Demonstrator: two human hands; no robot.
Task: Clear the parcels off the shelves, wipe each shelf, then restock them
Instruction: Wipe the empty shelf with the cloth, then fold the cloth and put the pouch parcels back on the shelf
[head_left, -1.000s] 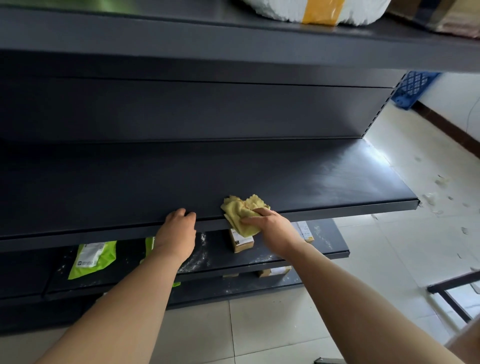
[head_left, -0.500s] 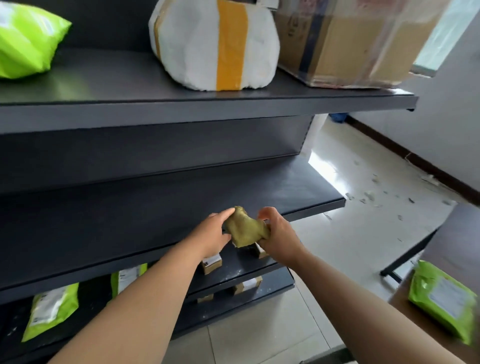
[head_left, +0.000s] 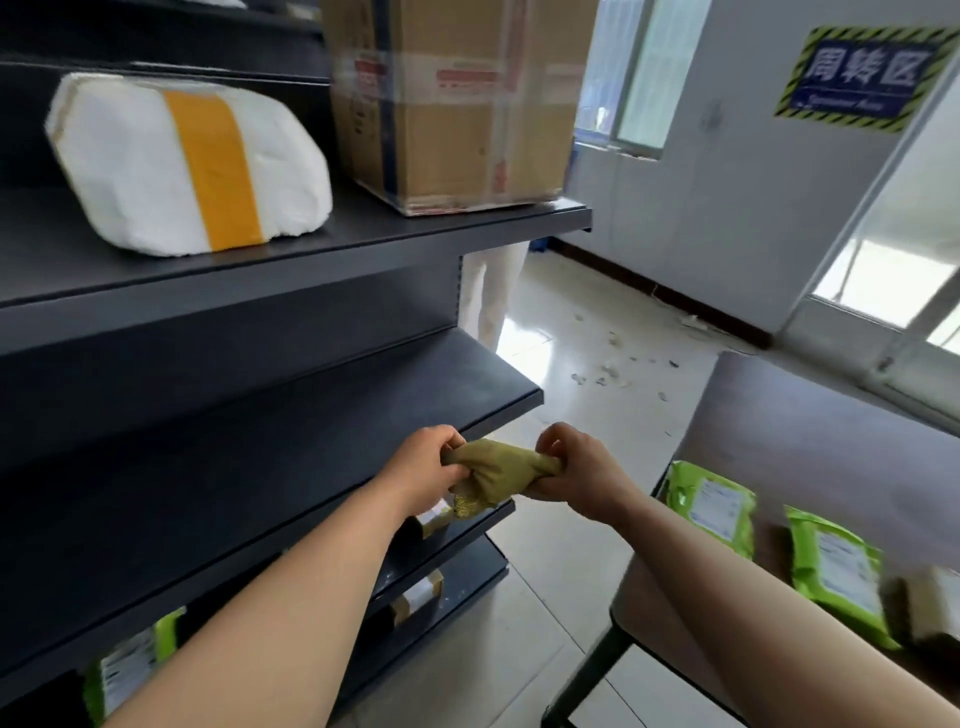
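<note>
Here, left hand (head_left: 423, 470) and right hand (head_left: 579, 470) grip a bunched olive-yellow cloth (head_left: 496, 470) by its ends, fingers curled, just before the front edge of the dark metal shelf (head_left: 311, 426). Open tiled floor (head_left: 561, 545) separates it from the brown desk (head_left: 810, 415).

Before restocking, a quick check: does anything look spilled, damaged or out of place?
Yes: small scraps lie scattered on the floor beyond the bare shelf, near the wall. They look like loose litter. Nothing else stands out.

Wall (head_left: 727, 208): white, dark skirting (head_left: 649, 291), blue sign (head_left: 862, 78) with striped border
Floor (head_left: 561, 332): pale glossy tiles, scattered scraps (head_left: 608, 371)
Window (head_left: 649, 73): bright daylight
Desk (head_left: 805, 415): dark brown, right
</note>
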